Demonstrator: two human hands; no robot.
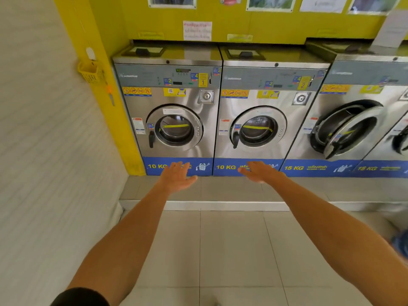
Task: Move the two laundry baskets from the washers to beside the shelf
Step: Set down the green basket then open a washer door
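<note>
- No laundry basket shows anywhere in the head view, so where the two baskets stand cannot be told.
- The washers stand in a row on a raised tiled step [220,191] against a yellow wall [276,23]; the washer numbered 1 [172,111] is at the left end of the step, the washer numbered 2 [265,115] just beside it, both with round doors closed and a blue "10 KG" strip along the bottom.
- A third washer [344,120], marked "15 KG", follows to the right with its door hanging ajar; a fourth is cut off by the right edge.
- The left hand [176,176] reaches forward, palm down, fingers spread and empty, seen over the blue strip of washer 1 near the step's back edge.
- The right hand [259,172] is held out the same way, fingers loosely spread and holding nothing, over the blue strip of washer 2.
- Both forearms are bare; a dark sleeve [81,297] shows at the lower left corner.
- A small yellow basket [91,71] hangs on the yellow pillar left of washer 1, with an orange-handled tool [110,94] hanging just below it.
- Pale floor tiles [231,250] fill the foreground below the step's front edge.
- Paper notices [197,30] and pictures are stuck on the wall above the machines; their text is too blurred to read.
</note>
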